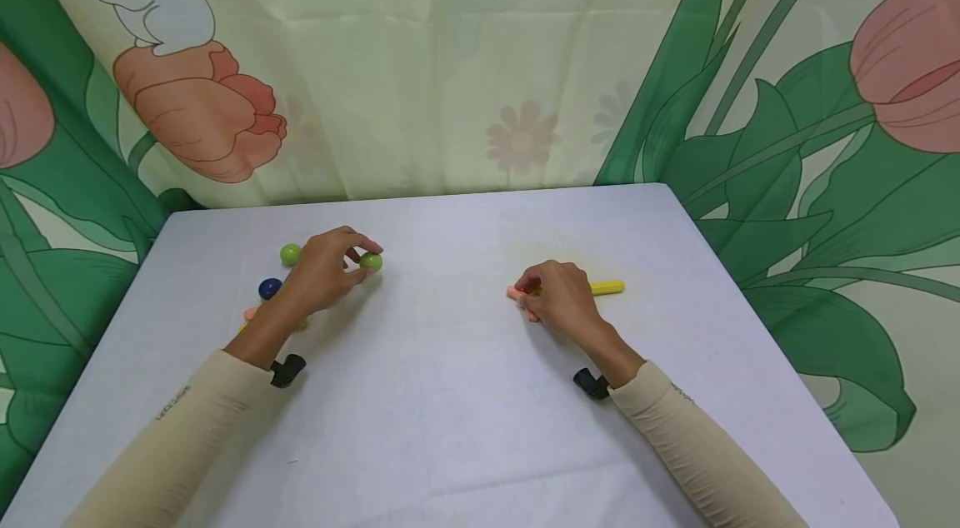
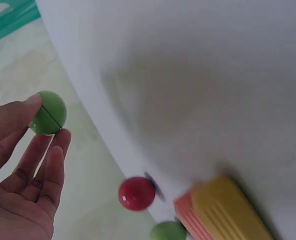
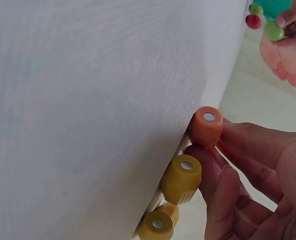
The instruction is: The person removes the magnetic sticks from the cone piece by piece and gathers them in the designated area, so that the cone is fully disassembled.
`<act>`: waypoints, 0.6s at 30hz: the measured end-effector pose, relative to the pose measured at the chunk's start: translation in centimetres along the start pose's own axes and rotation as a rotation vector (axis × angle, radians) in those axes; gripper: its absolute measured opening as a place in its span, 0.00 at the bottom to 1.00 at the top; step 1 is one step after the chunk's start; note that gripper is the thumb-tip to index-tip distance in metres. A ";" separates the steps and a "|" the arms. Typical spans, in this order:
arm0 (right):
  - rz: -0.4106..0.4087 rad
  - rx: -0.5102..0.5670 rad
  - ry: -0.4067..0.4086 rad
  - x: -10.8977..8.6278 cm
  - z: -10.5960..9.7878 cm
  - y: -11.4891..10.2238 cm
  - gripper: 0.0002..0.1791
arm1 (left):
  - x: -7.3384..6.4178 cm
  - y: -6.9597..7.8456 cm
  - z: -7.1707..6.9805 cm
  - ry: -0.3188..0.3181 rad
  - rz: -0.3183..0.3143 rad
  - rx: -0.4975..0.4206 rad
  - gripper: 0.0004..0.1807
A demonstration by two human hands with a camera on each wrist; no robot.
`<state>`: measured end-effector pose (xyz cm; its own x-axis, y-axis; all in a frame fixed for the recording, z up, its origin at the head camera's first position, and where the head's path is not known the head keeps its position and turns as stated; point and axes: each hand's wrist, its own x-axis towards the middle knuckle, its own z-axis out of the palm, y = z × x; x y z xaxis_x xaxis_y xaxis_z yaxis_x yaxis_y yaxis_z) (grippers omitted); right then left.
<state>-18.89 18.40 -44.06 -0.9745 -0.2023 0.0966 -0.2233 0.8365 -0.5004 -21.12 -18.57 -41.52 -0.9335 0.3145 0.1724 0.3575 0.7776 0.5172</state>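
My left hand (image 1: 322,271) pinches a glossy green ball (image 2: 50,112) between thumb and fingertips, above the table's left half. A thin seam runs round the ball. My right hand (image 1: 561,296) is low over the table's right half. Its thumb and fingers pinch an orange rod (image 3: 206,129) with a silver disc in its end. Close beside these fingers lies a yellow rod (image 3: 182,177) with a similar disc, and another yellow rod end (image 3: 157,226) shows below it. From under the right hand a yellow rod (image 1: 609,287) sticks out to the right.
Left of my left hand lie a second green ball (image 1: 290,254) and a dark blue ball (image 1: 270,288). A red ball (image 2: 136,193) shows in the left wrist view, near ridged orange and yellow rods (image 2: 230,212). A white cloth covers the table (image 1: 450,395); a printed curtain (image 1: 450,95) hangs behind.
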 end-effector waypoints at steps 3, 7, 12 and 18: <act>-0.003 -0.006 0.004 0.0 0.0 0.0 0.05 | -0.9 -0.7 -0.9 0.022 -0.003 0.012 0.15; -0.009 -0.009 0.009 0.0 0.0 0.1 0.05 | -1.8 -1.6 -1.8 0.037 -0.019 0.032 0.15; 0.002 -0.008 0.000 0.1 0.1 0.1 0.06 | -2.7 -2.9 -2.6 0.007 -0.082 0.066 0.15; -0.013 -0.005 0.011 0.0 0.2 0.2 0.06 | -3.4 -4.4 -3.2 -0.041 -0.170 0.103 0.18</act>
<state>-18.95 18.44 -44.32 -0.9716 -0.2080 0.1126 -0.2364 0.8363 -0.4946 -19.59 -24.79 -41.65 -0.9795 0.1939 0.0546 0.1976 0.8721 0.4476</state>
